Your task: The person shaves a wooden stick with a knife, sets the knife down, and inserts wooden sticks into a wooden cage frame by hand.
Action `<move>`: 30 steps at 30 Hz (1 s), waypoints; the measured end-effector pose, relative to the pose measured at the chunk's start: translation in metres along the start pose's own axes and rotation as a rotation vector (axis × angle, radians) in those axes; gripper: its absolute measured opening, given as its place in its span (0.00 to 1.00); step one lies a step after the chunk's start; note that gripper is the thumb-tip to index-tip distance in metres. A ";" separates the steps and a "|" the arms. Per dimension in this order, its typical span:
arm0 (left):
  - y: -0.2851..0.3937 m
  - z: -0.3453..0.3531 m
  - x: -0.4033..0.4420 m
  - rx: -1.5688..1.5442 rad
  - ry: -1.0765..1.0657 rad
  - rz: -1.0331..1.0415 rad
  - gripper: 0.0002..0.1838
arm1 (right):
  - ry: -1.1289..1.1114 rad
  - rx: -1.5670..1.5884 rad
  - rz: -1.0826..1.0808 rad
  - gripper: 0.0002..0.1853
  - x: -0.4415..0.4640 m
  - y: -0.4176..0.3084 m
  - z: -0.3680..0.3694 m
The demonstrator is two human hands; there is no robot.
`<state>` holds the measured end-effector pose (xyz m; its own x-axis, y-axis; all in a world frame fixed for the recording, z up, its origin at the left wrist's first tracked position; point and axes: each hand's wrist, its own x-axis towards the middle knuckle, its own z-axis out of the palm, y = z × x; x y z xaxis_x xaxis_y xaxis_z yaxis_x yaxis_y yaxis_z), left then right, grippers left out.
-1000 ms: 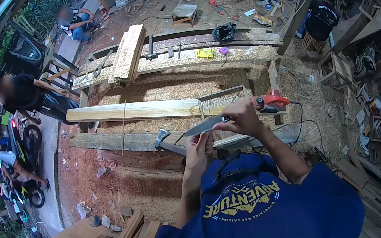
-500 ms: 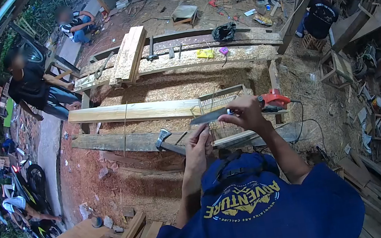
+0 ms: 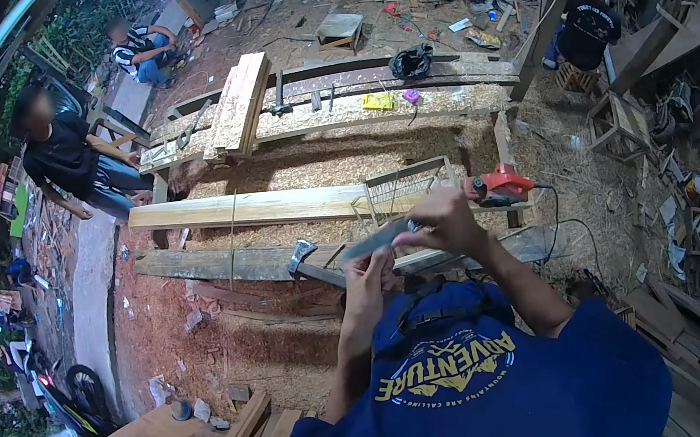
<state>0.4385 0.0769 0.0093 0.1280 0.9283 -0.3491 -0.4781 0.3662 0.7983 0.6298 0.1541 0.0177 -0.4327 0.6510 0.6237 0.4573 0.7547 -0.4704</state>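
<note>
In my right hand (image 3: pixel 448 225) is a knife, its handle wrapped by the fingers and its broad grey blade (image 3: pixel 372 241) pointing left. Just below the blade, my left hand (image 3: pixel 366 288) is closed with thumb and fingertips pinched together; a small thing may sit in them, but I cannot make it out. The blade lies across or close above the left fingertips. Left of that hand, a hatchet (image 3: pixel 303 259) rests on a weathered beam (image 3: pixel 210 265). Beyond my hands lies a pale planed board (image 3: pixel 274 205) with a slatted frame (image 3: pixel 409 185) at its right end.
A red power planer (image 3: pixel 500 184) with a black cord sits at the right. On the far bench are stacked planks (image 3: pixel 243 102), a hammer (image 3: pixel 280 96), a yellow packet (image 3: pixel 377 102) and a black bag (image 3: pixel 412 62). One person (image 3: pixel 71 159) stands left; others sit farther back.
Both my hands have moved slightly; the knife has come lower, over the left fingertips. The standing person has shifted a little to the right. The motorbike at the left has moved lower in view.
</note>
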 end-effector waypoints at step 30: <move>0.016 -0.004 -0.003 -0.074 -0.146 -0.087 0.27 | 0.022 -0.024 0.043 0.23 -0.006 -0.004 0.006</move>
<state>0.4268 0.0794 0.0216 0.2937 0.8949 -0.3359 -0.5219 0.4446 0.7280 0.6263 0.1475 0.0119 -0.3957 0.6804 0.6168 0.4939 0.7239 -0.4817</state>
